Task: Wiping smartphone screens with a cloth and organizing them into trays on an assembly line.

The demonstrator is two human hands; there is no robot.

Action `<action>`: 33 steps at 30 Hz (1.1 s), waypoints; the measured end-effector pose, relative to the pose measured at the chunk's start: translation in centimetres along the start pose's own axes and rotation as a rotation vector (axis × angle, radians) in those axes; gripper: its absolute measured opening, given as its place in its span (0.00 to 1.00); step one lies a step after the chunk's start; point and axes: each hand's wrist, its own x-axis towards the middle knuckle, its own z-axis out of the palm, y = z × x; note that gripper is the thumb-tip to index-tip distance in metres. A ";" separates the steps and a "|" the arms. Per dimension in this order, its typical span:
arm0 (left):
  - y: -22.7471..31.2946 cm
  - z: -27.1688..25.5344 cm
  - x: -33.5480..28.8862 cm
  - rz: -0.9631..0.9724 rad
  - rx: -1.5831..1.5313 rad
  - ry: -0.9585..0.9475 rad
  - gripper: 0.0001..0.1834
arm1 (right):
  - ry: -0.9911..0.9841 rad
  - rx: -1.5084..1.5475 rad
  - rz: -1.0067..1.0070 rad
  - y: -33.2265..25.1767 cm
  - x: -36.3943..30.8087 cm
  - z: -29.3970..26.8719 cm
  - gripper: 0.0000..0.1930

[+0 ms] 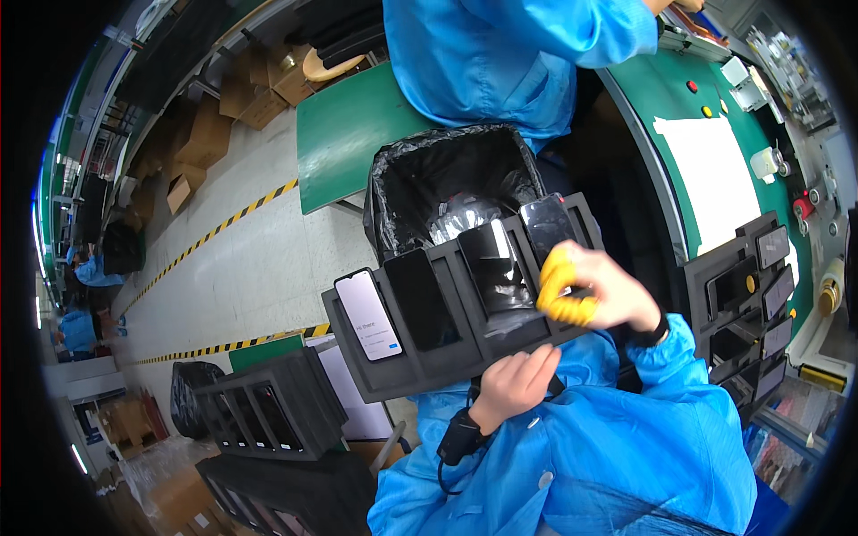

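Observation:
A black foam tray (368,380) lies tilted in front of me, with several phones in its slots. At its left end is a phone with a lit pale screen (368,314); beside it sits a dark phone (422,299). Further right, a glossy phone (494,263) has clear film (518,329) at its lower end. My right hand (594,281), yellow cots on its fingers, is curled closed over the rightmost phone (545,220). My left hand (517,384) is closed at the tray's near edge, its fingertips pressed together. Whatever either hand pinches is hidden.
Beyond the tray stands a bin lined with a black bag (393,179), clear plastic inside. Another person in a blue coat (500,71) is behind it. More phone trays stand at lower left (295,402) and right (702,277). A green bench (648,89) runs along the right.

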 end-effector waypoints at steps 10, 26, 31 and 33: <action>-2.0 8.7 4.6 -0.153 0.091 -0.306 0.29 | 0.382 -0.517 0.469 9.8 1.0 -4.4 0.09; -1.5 10.3 4.4 -0.236 0.239 -0.431 0.30 | 0.381 -1.107 0.254 10.5 0.2 0.3 0.03; -1.0 6.3 2.2 -0.421 -0.180 0.038 0.18 | 0.137 -0.678 -0.051 3.4 -4.8 -0.1 0.12; -0.4 4.4 1.8 -0.566 -0.255 0.175 0.18 | 0.143 -0.618 -0.015 0.9 -7.2 0.2 0.14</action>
